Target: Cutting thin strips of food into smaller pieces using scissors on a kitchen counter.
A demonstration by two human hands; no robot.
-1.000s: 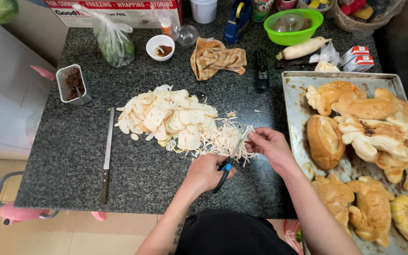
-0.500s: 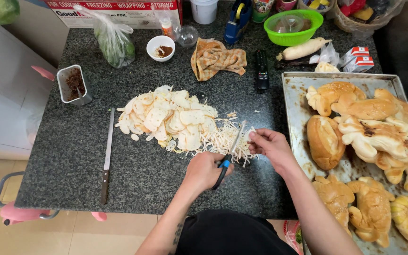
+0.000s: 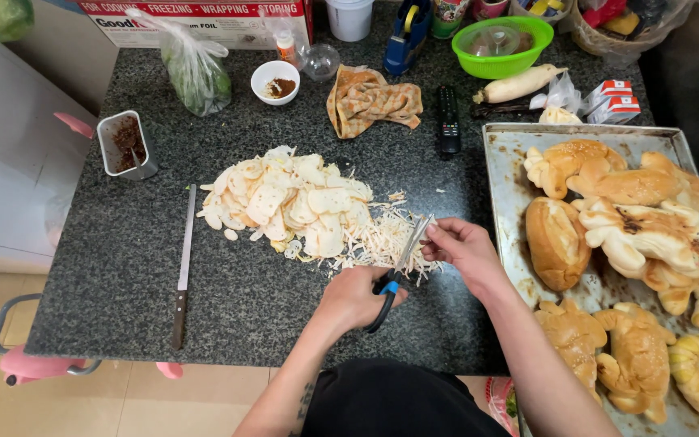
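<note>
Item: I am seeing the left hand (image 3: 355,298) gripping black-handled scissors (image 3: 398,271), the right hand (image 3: 464,247) pinching pale slices beside the shredded heap (image 3: 382,243).

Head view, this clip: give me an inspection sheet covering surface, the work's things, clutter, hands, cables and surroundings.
Surface: dark speckled stone countertop, crumbs around the pile.
Work's things: pile of pale slices with thin shreds at its right end; scissors, black and blue handles.
Clutter: long knife left of the pile; baking tray of bread rolls; green bowl; checked cloth; remote control; white radish; small sauce bowl.
Hands: left hand has its grip on the scissor handles; right hand pinches a slice at the blades.
Cables: nothing seen.
Surroundings: tiled floor, pink stool part below the counter edge.
</note>
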